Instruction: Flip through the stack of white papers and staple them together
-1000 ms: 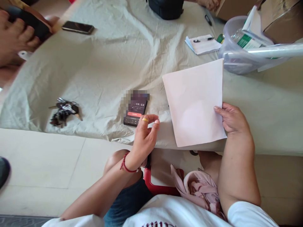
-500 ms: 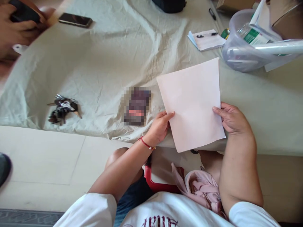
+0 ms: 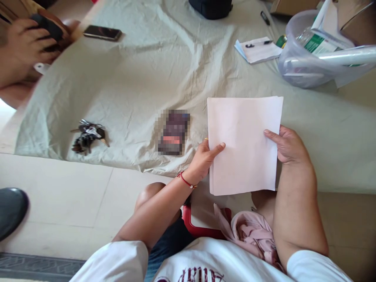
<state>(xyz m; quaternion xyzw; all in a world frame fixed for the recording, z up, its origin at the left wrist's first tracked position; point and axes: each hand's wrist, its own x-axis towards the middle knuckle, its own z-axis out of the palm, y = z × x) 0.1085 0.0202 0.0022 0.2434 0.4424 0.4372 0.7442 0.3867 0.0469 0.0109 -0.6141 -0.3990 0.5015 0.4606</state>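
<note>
Pinching its side edges, the paper sheet [image 3: 243,145] is held by left hand [image 3: 202,160] and right hand [image 3: 289,147], phone [image 3: 173,132] at nine o'clock

I am looking through a single head-worn camera, pointing forward and steeply down from just above the lap, sitting close over the near edge of the cloth-covered surface [image 3: 152,78]; no second view is overlapping it.

A low table [image 3: 337,129] under a creased pale cloth [image 3: 141,78] bears keys [image 3: 88,136], two phones [image 3: 173,132] [image 3: 102,33], a notepad with pen [image 3: 258,49], a black bag [image 3: 210,8] and a clear plastic tub [image 3: 305,58].
</note>
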